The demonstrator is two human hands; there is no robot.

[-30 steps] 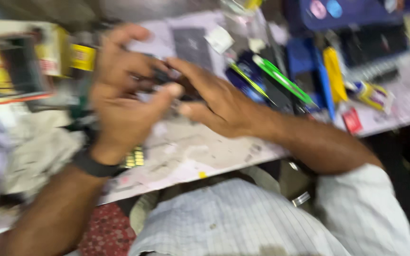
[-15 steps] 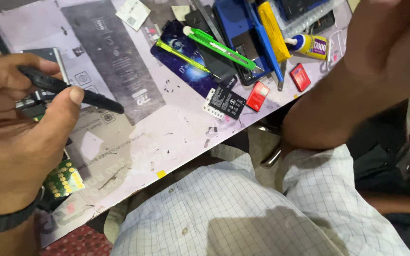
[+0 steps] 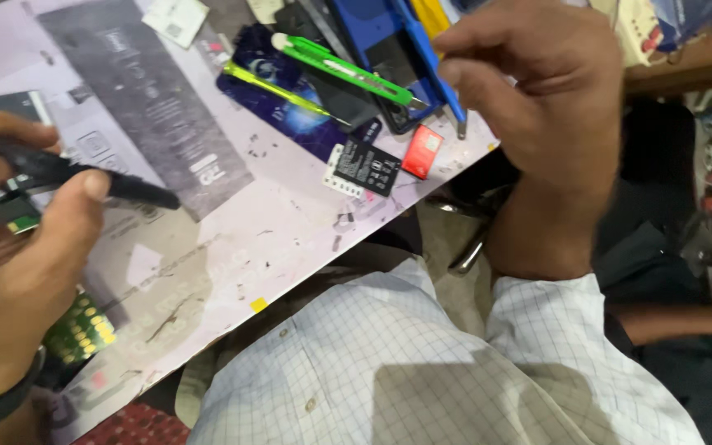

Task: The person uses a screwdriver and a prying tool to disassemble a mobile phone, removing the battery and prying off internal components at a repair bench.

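Since half a second ago our right hand (image 3: 537,91) has swung in from the upper right edge of the view and now hovers over the clutter at the far side of the bench, fingers curled together with the thumb tucked close; we cannot tell whether they pinch anything. It hangs just above the blue tray (image 3: 389,33) and near the green utility knife (image 3: 339,70), so we judge it is going for a tool there.

Our left hand (image 3: 18,247) has barely shifted. It pinches a black pen-like tool (image 3: 84,177) between thumb and bent fingers at the left edge of the white work mat (image 3: 290,222). The tool's long axis runs left to right, sloping slightly down, its tip pointing right toward the grey battery-shaped sheet (image 3: 142,99).
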